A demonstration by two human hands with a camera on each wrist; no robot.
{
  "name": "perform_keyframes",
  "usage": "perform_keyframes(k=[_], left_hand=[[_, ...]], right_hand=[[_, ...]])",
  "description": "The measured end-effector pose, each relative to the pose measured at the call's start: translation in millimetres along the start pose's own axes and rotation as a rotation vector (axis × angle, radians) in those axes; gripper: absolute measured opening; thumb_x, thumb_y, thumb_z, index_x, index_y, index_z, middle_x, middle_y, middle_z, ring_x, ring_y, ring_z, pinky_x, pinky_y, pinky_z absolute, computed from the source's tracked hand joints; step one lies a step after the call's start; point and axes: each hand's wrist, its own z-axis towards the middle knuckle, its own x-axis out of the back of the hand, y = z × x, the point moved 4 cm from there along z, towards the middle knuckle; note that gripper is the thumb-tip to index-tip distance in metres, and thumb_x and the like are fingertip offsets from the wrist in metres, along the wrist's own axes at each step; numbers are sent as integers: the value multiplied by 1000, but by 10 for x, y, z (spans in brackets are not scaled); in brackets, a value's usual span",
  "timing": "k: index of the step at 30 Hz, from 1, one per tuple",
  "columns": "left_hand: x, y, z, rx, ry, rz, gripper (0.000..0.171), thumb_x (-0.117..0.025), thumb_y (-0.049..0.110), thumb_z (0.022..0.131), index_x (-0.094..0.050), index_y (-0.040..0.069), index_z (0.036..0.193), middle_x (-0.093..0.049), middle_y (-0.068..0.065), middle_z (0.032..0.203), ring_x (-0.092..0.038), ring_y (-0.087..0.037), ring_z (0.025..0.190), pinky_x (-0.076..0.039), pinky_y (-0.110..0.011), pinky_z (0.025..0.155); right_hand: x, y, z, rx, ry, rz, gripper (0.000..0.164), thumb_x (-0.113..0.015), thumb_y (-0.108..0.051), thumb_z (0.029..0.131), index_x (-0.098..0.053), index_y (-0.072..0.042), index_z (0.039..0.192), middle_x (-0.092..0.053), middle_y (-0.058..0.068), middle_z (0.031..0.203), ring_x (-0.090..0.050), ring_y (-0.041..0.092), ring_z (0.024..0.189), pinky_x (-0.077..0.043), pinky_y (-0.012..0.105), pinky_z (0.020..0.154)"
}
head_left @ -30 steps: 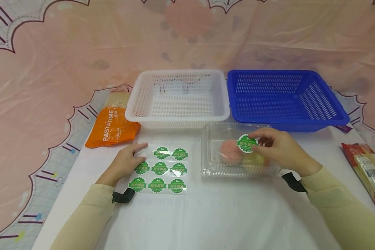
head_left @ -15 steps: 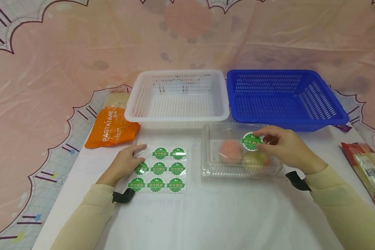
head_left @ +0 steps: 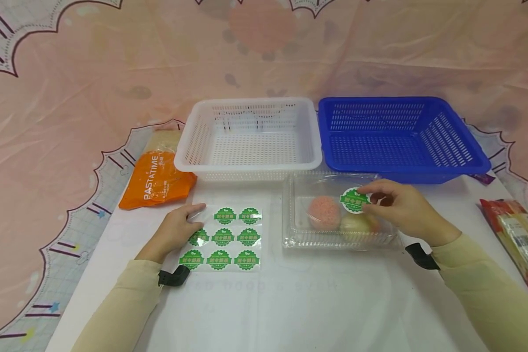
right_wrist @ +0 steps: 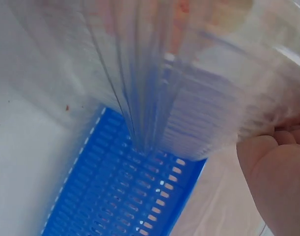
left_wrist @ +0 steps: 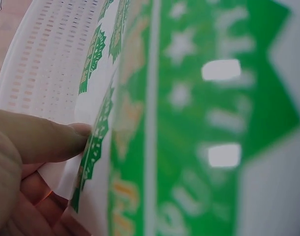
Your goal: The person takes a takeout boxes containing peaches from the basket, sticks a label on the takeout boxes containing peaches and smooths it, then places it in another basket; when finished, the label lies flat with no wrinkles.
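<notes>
My left hand (head_left: 176,227) pinches the left edge of a sheet of round green stickers (head_left: 236,226) lying on the table. In the left wrist view, the thumb (left_wrist: 51,142) lies on top of the sheet with the other fingers below it. Between thumb and forefinger, my right hand (head_left: 400,208) pinches one round green-and-white sticker (head_left: 352,200) over the lid of a clear plastic clamshell box (head_left: 301,183). Inside the box sit a pink round item (head_left: 323,213) and a yellowish-green fruit (head_left: 351,226). The sticker is out of sight in the right wrist view.
Behind the work stand a white slotted basket (head_left: 248,167) and a blue slotted basket (head_left: 405,169), side by side. An orange "PASTATIME" bag (head_left: 158,181) leans by the white basket's left side. A red-and-clear packet (head_left: 517,239) lies at the right table edge.
My right hand has shifted slightly right with the sticker, still over the box, and has barely moved since half a second ago. My left hand keeps its place on the sheet.
</notes>
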Motion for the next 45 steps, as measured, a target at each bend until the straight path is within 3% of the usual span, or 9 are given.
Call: perform_keyframes(k=[8, 18, 28, 38, 45], left_hand=[[1, 6, 1, 11, -2, -2, 57, -66, 16, 97, -46, 12, 151, -37, -21, 155, -28, -43, 143, -25, -62, 113], [-3, 4, 13, 18, -11, 5, 58, -65, 18, 98, -45, 13, 152, -36, -20, 156, -26, -42, 144, -24, -62, 113], [-11, -3, 16, 5, -6, 12, 58, -65, 16, 98, -45, 12, 152, -37, -21, 155, -27, -43, 144, -24, -62, 113], [-9, 10, 14, 7, -10, 25, 58, -64, 16, 98, -44, 11, 152, -37, -21, 155, -28, -43, 143, -24, -62, 114], [-16, 10, 18, 20, -10, 21, 59, -65, 17, 98, -44, 12, 153, -37, -21, 156, -27, -43, 144, -24, -61, 114]], right_hand=[[-83, -25, 34, 61, -8, 3, 30, -76, -5, 88, -72, -4, 117, -66, 3, 100, -57, 12, 85, -49, 21, 70], [-183, -30, 74, 70, -12, -19, 30, -77, -7, 86, -72, -6, 115, -65, 2, 96, -56, 15, 82, -47, 20, 70], [-221, -21, 111, 18, -61, -103, 32, -76, -8, 87, -70, -6, 119, -64, 2, 93, -55, 19, 78, -47, 26, 65], [-229, -14, 159, 33, -89, -181, 33, -72, -10, 90, -69, -7, 123, -63, 1, 91, -54, 19, 76, -47, 33, 65], [-235, 12, 200, 64, -94, -171, 33, -73, -10, 89, -70, -8, 122, -63, 1, 92, -55, 18, 79, -47, 32, 66]])
